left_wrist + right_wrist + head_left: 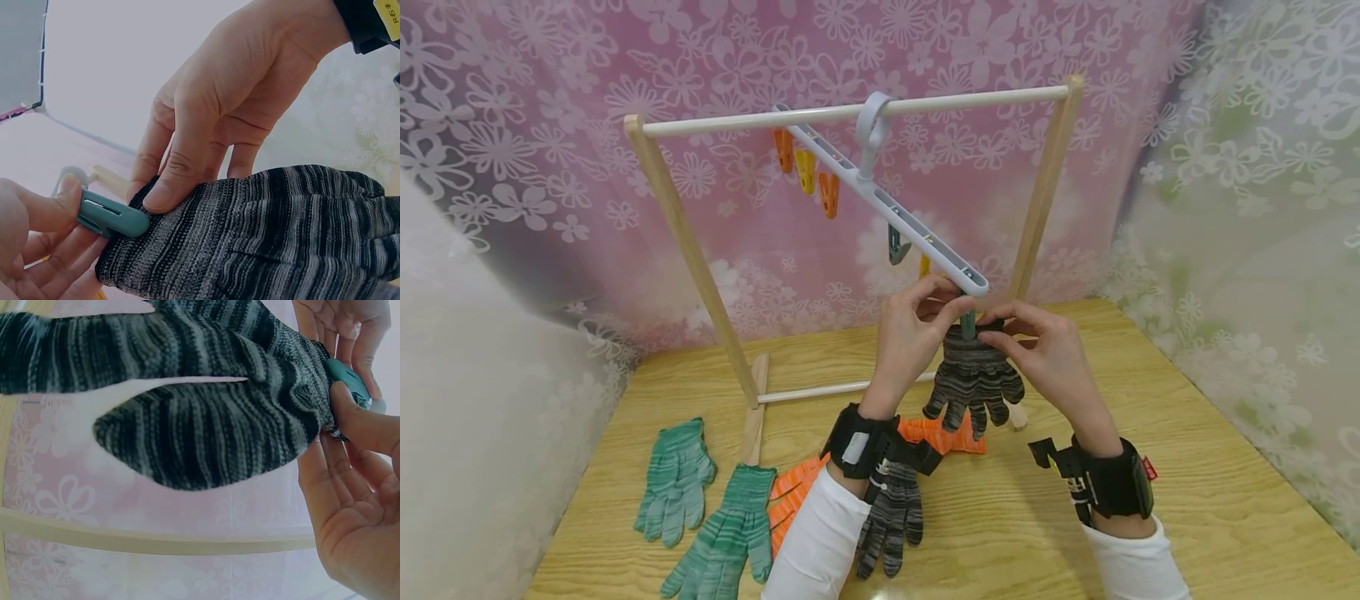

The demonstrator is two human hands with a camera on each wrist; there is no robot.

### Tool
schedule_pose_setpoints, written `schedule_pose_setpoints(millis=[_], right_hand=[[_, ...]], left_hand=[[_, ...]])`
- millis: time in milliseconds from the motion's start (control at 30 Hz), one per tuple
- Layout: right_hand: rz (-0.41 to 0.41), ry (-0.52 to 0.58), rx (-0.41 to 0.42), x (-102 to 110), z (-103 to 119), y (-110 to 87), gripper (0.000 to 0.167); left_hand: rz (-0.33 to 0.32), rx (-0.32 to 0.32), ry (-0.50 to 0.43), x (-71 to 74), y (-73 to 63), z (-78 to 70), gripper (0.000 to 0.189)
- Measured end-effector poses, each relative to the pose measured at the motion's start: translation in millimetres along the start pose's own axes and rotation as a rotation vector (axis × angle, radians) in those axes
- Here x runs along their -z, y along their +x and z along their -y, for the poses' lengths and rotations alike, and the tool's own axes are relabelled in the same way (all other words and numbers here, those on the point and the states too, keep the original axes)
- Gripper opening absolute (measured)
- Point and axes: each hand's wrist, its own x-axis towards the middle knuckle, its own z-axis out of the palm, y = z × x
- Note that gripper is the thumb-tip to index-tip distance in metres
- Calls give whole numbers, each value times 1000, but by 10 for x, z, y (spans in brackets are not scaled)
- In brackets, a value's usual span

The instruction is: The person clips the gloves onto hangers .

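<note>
A black-and-grey striped knit glove (973, 375) hangs fingers down below the near end of a pale grey clip hanger (910, 221). At its cuff sits a dark green clothespin (112, 214), its tip over the fabric. My left hand (913, 329) pinches the clothespin's upper end between thumb and fingers. With thumb and fingertips my right hand (1037, 346) pinches the glove's cuff just beside the clothespin. The right wrist view shows the glove's fingers (206, 434) spread out, with both hands at the cuff.
The hanger hooks over the white rod (737, 122) of a wooden stand (688, 250). Orange clothespins (829, 196), a yellow one (806, 171) and a green one (897, 243) hang from it. Green gloves (676, 482), orange gloves (790, 492) and another black-grey glove (892, 517) lie on the table.
</note>
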Motion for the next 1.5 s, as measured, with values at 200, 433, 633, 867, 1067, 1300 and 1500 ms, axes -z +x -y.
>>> schedule_pose_setpoints(millis=[200,433,633,867,1067,1300,1500], right_hand=[[-22,3,-20,-15,8,-3,13],[-57,19,-6,-37,-1,-1,14],[-75,39,-15,-55,-1,-7,13],[-104,68,-20,-86,11,-3,13],[-120,99,-39,-93,15,2,15],[-122,122,-48,-88,9,0,16],[-114,122,-54,-65,2,1,15]], left_hand=[[6,-7,-2,3,-5,4,15],[0,-16,8,5,-15,8,16],[-1,-30,7,-1,-26,10,16],[-10,-38,4,-4,-28,26,16],[-18,-52,10,-1,-27,28,16],[-18,-62,11,-8,-35,35,17],[29,-60,-5,-2,-63,17,23]])
